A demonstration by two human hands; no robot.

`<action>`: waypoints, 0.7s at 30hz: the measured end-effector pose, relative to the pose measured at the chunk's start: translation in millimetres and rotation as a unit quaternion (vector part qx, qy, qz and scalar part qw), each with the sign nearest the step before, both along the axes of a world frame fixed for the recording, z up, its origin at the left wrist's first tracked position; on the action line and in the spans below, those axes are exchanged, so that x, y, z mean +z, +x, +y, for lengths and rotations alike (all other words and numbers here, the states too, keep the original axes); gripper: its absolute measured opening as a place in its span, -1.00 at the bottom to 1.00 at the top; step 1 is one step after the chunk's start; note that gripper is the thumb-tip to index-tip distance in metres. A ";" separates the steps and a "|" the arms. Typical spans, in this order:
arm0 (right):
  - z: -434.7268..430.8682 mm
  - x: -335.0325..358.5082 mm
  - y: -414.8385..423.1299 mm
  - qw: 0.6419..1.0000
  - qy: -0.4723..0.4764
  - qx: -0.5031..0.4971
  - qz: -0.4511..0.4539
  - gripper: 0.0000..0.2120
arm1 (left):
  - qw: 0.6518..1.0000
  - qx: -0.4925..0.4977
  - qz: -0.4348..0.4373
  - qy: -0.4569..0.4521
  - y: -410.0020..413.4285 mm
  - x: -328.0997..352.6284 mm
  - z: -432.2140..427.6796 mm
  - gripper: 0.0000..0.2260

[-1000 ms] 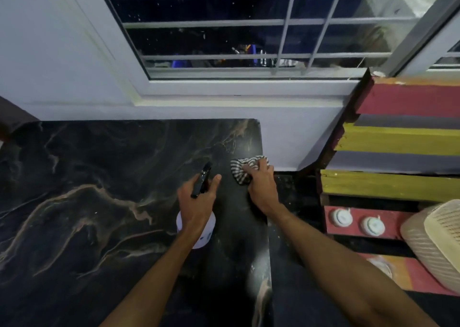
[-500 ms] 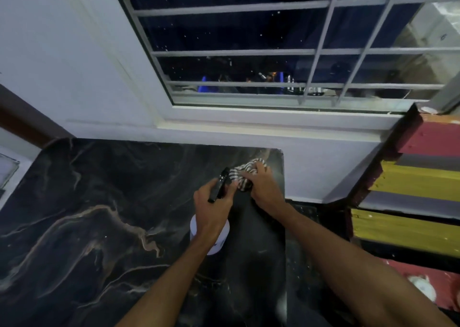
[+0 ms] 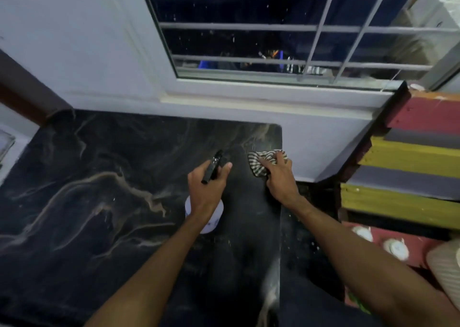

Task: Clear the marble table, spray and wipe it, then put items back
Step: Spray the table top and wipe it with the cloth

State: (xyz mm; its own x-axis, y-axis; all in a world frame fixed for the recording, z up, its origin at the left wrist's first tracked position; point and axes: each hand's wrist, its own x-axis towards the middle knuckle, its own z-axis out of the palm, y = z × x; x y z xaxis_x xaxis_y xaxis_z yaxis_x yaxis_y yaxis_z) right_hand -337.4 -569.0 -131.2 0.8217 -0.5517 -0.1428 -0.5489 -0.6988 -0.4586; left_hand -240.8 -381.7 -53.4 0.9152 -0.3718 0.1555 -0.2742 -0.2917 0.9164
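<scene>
Both hands are working the spray-and-wipe step: left hand point(image 3: 205, 192) is gripping the spray bottle point(image 3: 204, 216) over the table point(image 3: 82, 202), right hand point(image 3: 280, 181) is pressing the striped cloth point(image 3: 261, 162) at the far-right corner, likely spraying next.

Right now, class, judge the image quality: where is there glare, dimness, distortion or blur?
Head view: dim overall, dark outside the window; pale glare on the marble table beside the striped cloth; wide-angle bending tilts the window bars; spray bottle and both hands are slightly soft.
</scene>
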 end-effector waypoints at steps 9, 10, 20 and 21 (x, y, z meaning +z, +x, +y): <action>158.3 3.3 -120.5 0.997 0.008 -0.071 -0.019 -0.33 | 0.997 -0.020 0.072 0.002 -36.7 9.1 104.4 -0.55; 171.7 2.0 -133.2 0.999 0.002 -0.048 -0.020 -0.34 | 0.997 -0.023 0.074 -0.001 -38.7 10.1 115.0 -0.54; 342.5 5.8 -136.4 0.991 0.017 -0.135 -0.017 -0.31 | 0.992 -0.089 0.090 -0.010 -43.0 7.5 223.4 -0.58; 341.6 6.6 -138.2 0.990 0.018 -0.138 -0.014 -0.32 | 0.991 -0.094 0.092 -0.006 -42.5 5.6 231.0 -0.58</action>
State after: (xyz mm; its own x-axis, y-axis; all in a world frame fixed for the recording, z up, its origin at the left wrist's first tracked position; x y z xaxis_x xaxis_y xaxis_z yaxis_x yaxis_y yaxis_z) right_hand -475.6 -227.4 -124.6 0.6440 -0.7510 -0.1459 -0.7033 -0.5061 -0.4993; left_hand -283.3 -150.7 -47.8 0.8434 -0.5373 -0.0027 -0.1504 -0.2409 0.9588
